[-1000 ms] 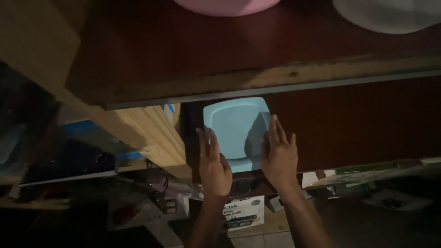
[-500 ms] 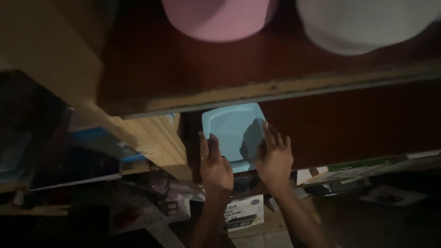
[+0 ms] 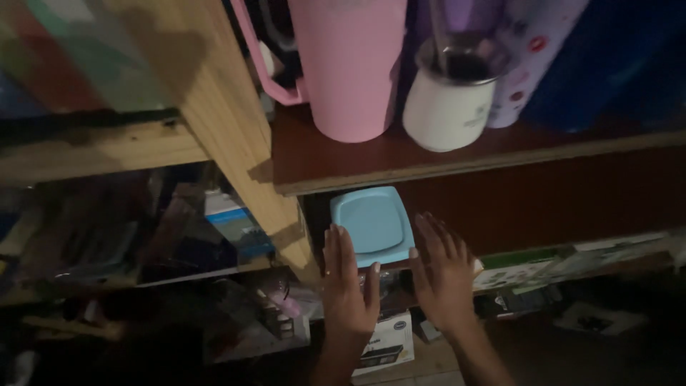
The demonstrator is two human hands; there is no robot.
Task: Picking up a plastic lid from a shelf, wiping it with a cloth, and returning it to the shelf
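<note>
While both of my hands are stretched out flat with the fingers spread, neither of them is gripping anything. Between them, just past my fingertips, a pale blue square plastic container (image 3: pixel 373 223) with rounded corners sits in the dark opening under a reddish-brown wooden shelf board (image 3: pixel 457 161). My left hand (image 3: pixel 348 286) lies palm down at the container's left lower corner, and its fingertips seem to reach the rim, though the dim light keeps me from being sure of contact. My right hand (image 3: pixel 441 275) is spread open just to the right of the container's lower edge, close beside it; whether it touches I cannot tell.

Above my hands, on top of that shelf board, stand a tall pink plastic tumbler with a handle (image 3: pixel 348 64) and, to its right, a white enamel mug (image 3: pixel 446 107) with dark things standing in it. Up and to the left of my left hand runs a slanted pale wooden upright (image 3: pixel 236 136). Below my wrists, between my forearms, rests a small white cardboard box (image 3: pixel 386 343) with dark print.
</note>
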